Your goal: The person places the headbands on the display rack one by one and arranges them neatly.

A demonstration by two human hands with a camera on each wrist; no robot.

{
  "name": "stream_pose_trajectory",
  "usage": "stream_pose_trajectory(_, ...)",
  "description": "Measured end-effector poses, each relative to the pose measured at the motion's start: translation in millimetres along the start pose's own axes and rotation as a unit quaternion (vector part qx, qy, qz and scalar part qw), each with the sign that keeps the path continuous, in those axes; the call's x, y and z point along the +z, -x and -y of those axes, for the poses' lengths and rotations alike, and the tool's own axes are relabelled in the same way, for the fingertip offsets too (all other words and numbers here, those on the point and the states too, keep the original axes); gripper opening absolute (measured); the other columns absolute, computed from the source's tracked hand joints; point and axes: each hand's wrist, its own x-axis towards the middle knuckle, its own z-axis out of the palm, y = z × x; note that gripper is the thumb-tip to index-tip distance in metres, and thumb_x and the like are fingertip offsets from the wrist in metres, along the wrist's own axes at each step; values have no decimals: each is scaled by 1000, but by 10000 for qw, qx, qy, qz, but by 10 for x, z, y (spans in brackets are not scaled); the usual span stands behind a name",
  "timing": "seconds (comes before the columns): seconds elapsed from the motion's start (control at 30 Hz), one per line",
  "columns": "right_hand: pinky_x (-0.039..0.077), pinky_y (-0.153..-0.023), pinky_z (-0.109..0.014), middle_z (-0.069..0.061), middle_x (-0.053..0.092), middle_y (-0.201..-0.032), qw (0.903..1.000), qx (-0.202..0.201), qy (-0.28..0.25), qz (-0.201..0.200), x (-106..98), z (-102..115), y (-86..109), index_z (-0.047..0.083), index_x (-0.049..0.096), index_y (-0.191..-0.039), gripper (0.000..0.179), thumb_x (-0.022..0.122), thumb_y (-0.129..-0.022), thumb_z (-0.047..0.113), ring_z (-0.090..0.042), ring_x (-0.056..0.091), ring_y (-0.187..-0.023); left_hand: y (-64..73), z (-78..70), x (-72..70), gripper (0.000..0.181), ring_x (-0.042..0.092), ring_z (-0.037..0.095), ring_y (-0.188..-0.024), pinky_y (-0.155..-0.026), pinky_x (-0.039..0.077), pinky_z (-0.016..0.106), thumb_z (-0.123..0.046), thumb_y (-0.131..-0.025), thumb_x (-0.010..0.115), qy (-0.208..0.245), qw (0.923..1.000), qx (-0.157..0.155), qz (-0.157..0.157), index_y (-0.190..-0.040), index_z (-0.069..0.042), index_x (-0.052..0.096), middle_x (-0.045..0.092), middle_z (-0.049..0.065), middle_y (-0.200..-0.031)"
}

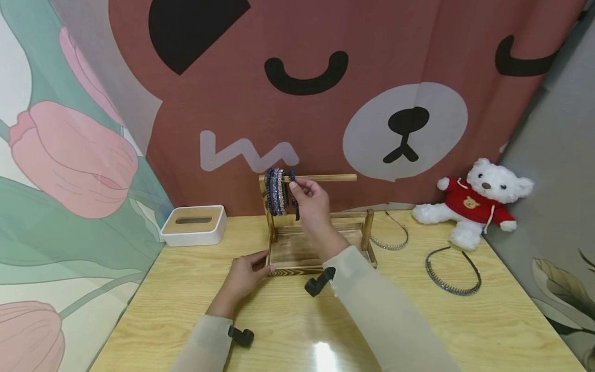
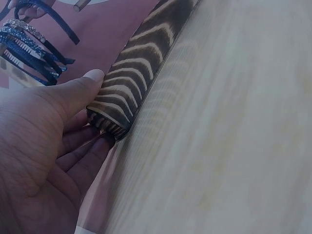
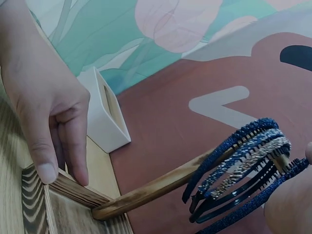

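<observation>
A wooden headband stand (image 1: 297,271) with a horizontal rod (image 1: 334,177) stands on the table. Several glittery headbands (image 1: 276,192), in dark blue, light blue and silver, hang at the rod's left end. My right hand (image 1: 316,212) pinches a dark blue headband (image 3: 239,214) between thumb and fingers, its band looped over the rod just right of the others. Down at the base, my left hand (image 1: 244,279) holds the stand's front left corner, thumb (image 2: 95,75) on the striped front edge and fingers round the end.
Two more toothed headbands, one silvery (image 1: 392,246) and one dark (image 1: 457,292), lie on the table (image 1: 279,325) right of the stand. Behind them sits a white teddy bear (image 1: 469,199) in a red hoodie. A white tissue box (image 1: 192,237) is at the back left, before a curtain (image 1: 232,113).
</observation>
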Motion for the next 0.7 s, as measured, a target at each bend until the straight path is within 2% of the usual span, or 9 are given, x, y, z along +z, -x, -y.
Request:
stream_pose_trajectory(0.17,52,-87,-34,4,64,-97,9999,-56,-3,-125,67,-28,-7,5,75,-117,16,78,-103,12,-12,59,-92,0,-8,0,54,70,33,-132,-110,60,50,-25,-99,84,28,10000,1,18,-148,-7,69,73,16,-142)
stream_pose_trajectory(0.3,54,-82,-28,3,65,-96,9999,-95,-59,-119,97,-41,-11,3,75,-117,16,78,-103,11,-12,59,-91,6,-18,4,54,70,33,-133,-110,59,50,-25,-99,84,24,10000,9,12,-148,-7,69,73,16,-142)
stream_pose_trajectory(0.37,54,-76,-24,2,65,-96,9999,-104,-57,-80,101,-48,-12,3,75,-117,17,78,-103,11,-12,59,-91,11,-25,4,53,70,33,-133,-111,59,50,-25,-99,84,21,10000,-5,-6,-147,-7,70,73,16,-142)
stream_pose_trajectory(0.47,54,-72,-23,2,64,-97,10000,-75,-18,-23,98,-57,-16,3,74,-119,18,78,-103,12,-12,58,-91,12,-33,7,52,71,33,-132,-110,59,49,-24,-99,84,33,10000,-3,-24,-147,-6,70,72,16,-142)
stream_pose_trajectory(0.7,54,-78,-22,2,63,-96,9998,-15,-191,-3,83,-72,-19,1,74,-119,19,79,-102,10,-12,59,-92,10,-42,-13,53,71,33,-132,-111,59,49,-23,-98,85,-17,10000,-24,-9,-146,-7,70,72,16,-142)
